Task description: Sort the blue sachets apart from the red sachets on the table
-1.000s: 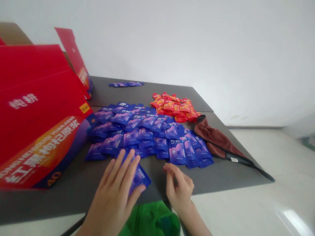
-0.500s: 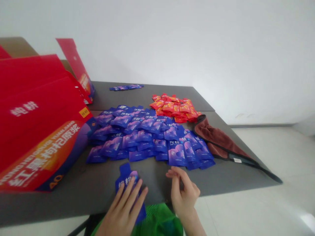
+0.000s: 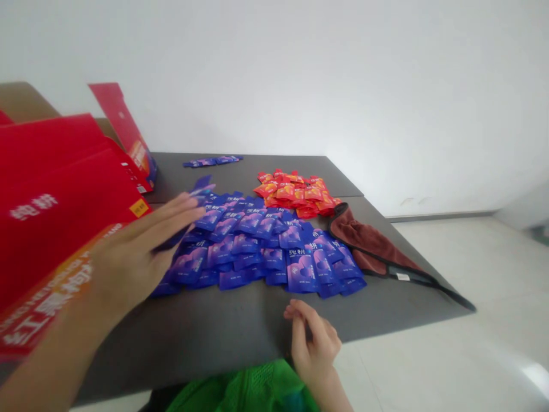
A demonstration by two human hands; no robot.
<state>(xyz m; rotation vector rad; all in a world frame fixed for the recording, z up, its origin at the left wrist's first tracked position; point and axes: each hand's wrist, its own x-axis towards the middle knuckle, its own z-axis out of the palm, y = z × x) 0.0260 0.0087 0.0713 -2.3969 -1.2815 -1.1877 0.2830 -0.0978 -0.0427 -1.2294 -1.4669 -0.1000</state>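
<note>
Gripping a blue pouch (image 3: pixel 203 183) between fingers and thumb, the left hand (image 3: pixel 132 260) hung at eleven o'clock, in front of the red box (image 3: pixel 77 183)! Close in at one o'clock, the right hand (image 3: pixel 315 342) sat near the edge of the bench (image 3: pixel 193 329), fingers curled together. Dead at twelve sprawled the blue pile (image 3: pixel 257 240), red pouches (image 3: pixel 295 191) just behind; farther out at one lay a brown cloth (image 3: pixel 377 240).

Left hand (image 3: pixel 132 260) raised blue pouch (image 3: pixel 203 183) off table (image 3: pixel 214 326).
</note>
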